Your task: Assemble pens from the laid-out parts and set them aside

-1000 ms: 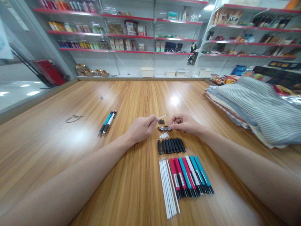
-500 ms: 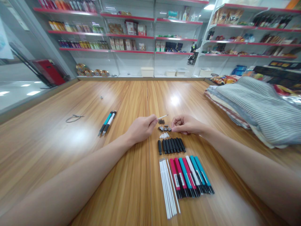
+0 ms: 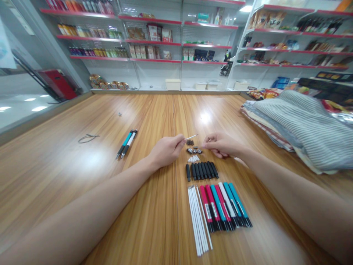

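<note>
At mid-frame the left hand (image 3: pixel 165 150) is still pinching a thin white pen refill (image 3: pixel 191 137), while the right hand (image 3: pixel 222 145) is lifting, fingers closed, off the small metal tips (image 3: pixel 194 150) on the wooden table (image 3: pixel 82 165).

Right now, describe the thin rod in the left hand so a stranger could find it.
On the wooden table, find the left hand near the centre seam. The refill sticks out of its fingertips, raised above the loose parts; the other white refills lie flat nearer the person.
</note>
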Action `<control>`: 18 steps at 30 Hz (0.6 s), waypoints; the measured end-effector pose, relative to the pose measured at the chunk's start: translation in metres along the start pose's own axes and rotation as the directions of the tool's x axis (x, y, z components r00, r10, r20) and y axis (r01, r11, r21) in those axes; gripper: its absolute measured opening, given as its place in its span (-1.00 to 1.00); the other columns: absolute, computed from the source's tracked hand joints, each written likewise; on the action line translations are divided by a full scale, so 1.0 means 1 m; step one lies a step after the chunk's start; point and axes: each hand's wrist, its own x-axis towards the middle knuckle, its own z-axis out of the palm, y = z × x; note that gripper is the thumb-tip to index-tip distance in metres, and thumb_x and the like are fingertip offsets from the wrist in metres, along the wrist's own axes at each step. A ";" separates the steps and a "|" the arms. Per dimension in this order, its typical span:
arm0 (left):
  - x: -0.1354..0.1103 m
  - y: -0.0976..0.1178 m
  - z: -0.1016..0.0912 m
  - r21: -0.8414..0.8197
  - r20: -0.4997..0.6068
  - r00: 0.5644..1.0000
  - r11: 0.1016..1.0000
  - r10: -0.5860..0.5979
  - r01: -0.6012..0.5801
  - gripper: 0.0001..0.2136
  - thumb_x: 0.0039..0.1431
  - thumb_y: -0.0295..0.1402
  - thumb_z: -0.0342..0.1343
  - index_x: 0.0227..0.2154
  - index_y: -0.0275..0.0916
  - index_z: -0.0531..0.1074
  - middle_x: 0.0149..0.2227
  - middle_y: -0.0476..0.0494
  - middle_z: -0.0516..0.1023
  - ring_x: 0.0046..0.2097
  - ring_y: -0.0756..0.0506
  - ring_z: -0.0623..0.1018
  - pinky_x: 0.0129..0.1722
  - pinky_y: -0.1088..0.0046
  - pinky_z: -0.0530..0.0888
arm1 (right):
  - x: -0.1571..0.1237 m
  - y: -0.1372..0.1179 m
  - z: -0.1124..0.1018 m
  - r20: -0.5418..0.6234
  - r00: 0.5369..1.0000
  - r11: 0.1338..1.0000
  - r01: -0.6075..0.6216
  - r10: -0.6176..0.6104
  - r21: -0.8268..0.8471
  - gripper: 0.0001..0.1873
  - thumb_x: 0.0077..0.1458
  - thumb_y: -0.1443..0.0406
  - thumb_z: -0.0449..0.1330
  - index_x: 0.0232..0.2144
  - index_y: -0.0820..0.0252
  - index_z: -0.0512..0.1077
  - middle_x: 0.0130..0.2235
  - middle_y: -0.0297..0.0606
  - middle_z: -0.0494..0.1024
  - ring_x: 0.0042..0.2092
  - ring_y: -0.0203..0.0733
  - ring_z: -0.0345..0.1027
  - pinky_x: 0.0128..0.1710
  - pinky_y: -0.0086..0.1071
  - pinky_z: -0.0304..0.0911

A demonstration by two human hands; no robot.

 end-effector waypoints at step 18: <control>0.001 0.000 0.001 0.027 0.000 1.000 1.000 -0.011 0.011 -0.70 0.36 -0.19 -0.20 -0.43 -0.20 0.26 -0.53 -0.01 0.36 -0.46 -0.01 0.38 -0.44 0.49 0.17 | 0.028 0.014 0.021 -0.277 0.835 0.817 0.304 -0.476 -0.490 -0.67 0.18 0.28 0.06 -0.08 0.11 0.55 -0.22 -0.29 0.58 -0.29 -0.33 0.36 -0.26 -0.47 0.22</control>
